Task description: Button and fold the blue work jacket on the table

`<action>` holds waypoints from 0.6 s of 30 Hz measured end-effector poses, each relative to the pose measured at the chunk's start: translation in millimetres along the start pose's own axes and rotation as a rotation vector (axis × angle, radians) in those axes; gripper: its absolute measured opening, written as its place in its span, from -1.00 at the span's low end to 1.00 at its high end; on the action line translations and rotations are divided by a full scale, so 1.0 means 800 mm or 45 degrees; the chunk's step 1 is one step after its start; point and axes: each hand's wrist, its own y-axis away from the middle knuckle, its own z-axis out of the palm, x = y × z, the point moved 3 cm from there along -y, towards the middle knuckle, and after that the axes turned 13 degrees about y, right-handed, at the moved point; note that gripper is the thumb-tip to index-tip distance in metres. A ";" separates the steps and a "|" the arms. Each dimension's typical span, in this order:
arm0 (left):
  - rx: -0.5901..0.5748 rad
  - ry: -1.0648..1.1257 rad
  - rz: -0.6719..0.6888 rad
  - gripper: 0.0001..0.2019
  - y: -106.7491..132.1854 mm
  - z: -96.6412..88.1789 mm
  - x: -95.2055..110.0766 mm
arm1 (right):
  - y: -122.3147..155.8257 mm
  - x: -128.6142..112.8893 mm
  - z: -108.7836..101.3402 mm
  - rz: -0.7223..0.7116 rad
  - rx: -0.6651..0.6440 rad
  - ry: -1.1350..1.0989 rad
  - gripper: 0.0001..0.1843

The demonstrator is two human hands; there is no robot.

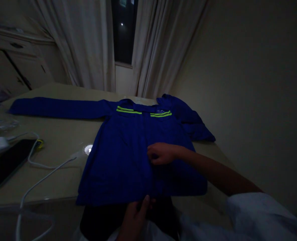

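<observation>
Right-hand fingers [152,148] clamp the jacket [120,150]; my left hand [135,214], grip unclear, touches its hem [108,200] at the table's [60,135] near edge.

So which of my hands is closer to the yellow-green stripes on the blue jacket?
Your right hand. It is at the middle of the jacket's front, below the stripes; your left hand is farther down, at the bottom hem.

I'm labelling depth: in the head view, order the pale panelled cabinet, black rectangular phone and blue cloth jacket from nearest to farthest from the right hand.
1. Blue cloth jacket: against the right hand.
2. Black rectangular phone: left, on the table.
3. Pale panelled cabinet: far back left.
</observation>
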 end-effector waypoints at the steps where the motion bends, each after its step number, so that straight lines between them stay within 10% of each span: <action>1: -0.006 0.055 -0.015 -0.22 0.002 0.004 0.001 | 0.004 -0.006 0.003 -0.066 -0.016 -0.080 -0.93; 8: 0.000 -0.004 -0.111 -0.33 0.001 0.011 0.006 | 0.015 0.000 0.005 0.268 -0.047 0.261 -0.91; 18: 0.118 -0.033 -0.092 -0.58 0.006 0.006 -0.018 | -0.055 0.158 -0.029 0.650 0.081 0.491 -0.81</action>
